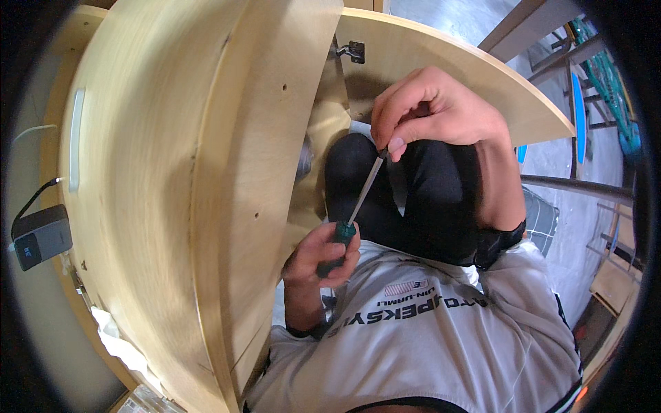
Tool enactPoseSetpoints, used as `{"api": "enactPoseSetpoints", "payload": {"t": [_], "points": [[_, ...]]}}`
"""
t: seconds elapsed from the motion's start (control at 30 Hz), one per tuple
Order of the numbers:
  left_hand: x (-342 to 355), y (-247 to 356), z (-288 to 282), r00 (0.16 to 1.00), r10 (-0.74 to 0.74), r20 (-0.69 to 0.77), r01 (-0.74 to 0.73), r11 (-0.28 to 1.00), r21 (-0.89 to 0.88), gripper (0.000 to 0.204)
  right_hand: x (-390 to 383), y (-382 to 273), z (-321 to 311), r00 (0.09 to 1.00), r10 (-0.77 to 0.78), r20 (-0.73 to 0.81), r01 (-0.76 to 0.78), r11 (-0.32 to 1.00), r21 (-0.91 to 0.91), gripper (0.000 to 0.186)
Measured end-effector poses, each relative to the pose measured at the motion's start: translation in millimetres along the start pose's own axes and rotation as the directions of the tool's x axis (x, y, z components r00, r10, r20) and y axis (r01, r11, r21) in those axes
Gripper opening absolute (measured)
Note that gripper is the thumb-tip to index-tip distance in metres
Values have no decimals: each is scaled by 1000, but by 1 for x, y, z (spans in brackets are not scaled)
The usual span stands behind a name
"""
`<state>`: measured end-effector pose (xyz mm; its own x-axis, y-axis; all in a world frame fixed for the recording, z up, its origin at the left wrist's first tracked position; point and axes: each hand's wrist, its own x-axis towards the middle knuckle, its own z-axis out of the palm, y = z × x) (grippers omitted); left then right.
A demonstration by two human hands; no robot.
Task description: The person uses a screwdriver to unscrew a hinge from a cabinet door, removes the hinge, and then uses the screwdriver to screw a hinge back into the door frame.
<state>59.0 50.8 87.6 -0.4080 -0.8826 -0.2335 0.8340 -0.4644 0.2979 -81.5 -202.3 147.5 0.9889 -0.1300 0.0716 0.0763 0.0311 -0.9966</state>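
My left hand (318, 256) is wrapped round the dark green handle of a screwdriver (365, 191). Its metal shaft slants up and to the right, over my black-clad knees. At the shaft's far end, the thumb and fingers of my right hand (437, 113) pinch the dark tip. Whether a small part such as a screw is also between those fingers cannot be made out. Beyond the right hand, a dark metal hinge (354, 52) sits on a pale wooden door (413, 43).
A tall wooden panel (265, 138) with small holes stands close to my left. On the wooden top lie a black device (43, 237) with a cable and white crumpled paper (120, 344). Dark metal frames (571, 184) stand at the right above a grey floor.
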Motion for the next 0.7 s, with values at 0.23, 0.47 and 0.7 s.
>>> {"api": "enactPoseSetpoints", "payload": {"t": [0.23, 0.47, 0.7], "points": [[-2, -4, -20, 1000, 9, 11, -9, 1000, 12, 28, 11, 34, 26, 969, 155, -193, -108, 966, 234, 8], [52, 1, -27, 957, 130, -260, -101, 987, 122, 19, 31, 96, 54, 628, 511, -587, 214, 612, 761, 18], [113, 16, -50, 901, 242, -360, -155, 955, 253, 19, 66, 116, 33, 405, 507, -761, 341, 688, 640, 17]]}}
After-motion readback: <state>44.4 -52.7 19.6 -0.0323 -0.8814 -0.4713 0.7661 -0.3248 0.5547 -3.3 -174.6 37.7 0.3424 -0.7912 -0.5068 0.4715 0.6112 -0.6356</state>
